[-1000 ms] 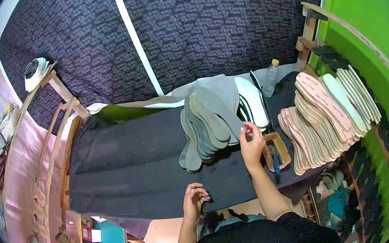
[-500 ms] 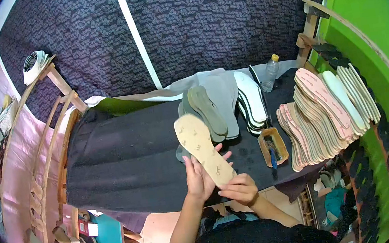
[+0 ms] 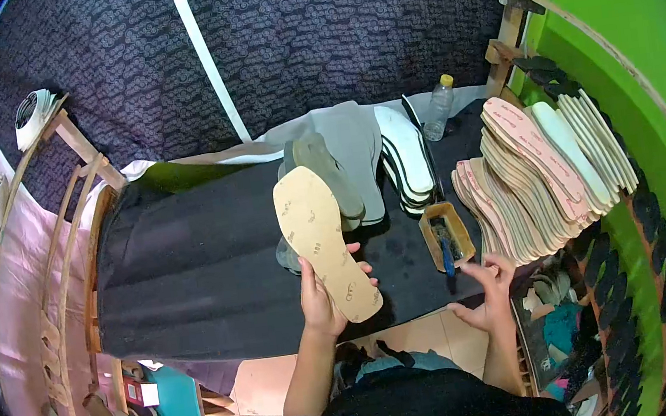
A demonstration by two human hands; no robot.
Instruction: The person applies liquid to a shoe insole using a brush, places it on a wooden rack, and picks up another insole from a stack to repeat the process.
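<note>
My left hand [image 3: 322, 305] is wrapped round a beige insole [image 3: 317, 247] with small printed marks, holding it tilted over the dark table. My right hand [image 3: 490, 293] has its fingers apart and holds nothing. It is just below a tan tray [image 3: 458, 226], close to the blue handle [image 3: 448, 259] of a tool that rests in the tray. Behind the beige insole lie grey insoles [image 3: 359, 159], partly hidden by it. White insoles with dark edges [image 3: 406, 157] lie beside them.
Stacks of pink and beige insoles [image 3: 525, 184] stand on the right of the dark-covered table [image 3: 182, 268]. A clear bottle [image 3: 439, 112] with a yellow cap stands at the back. Wooden racks [image 3: 84, 143] flank both sides. Dark soles [image 3: 608, 282] hang at the right.
My right hand has let go of the beige insole, moved right towards the tray and opened. The insole stays in my left hand, now more upright. The whole view has shifted slightly.
</note>
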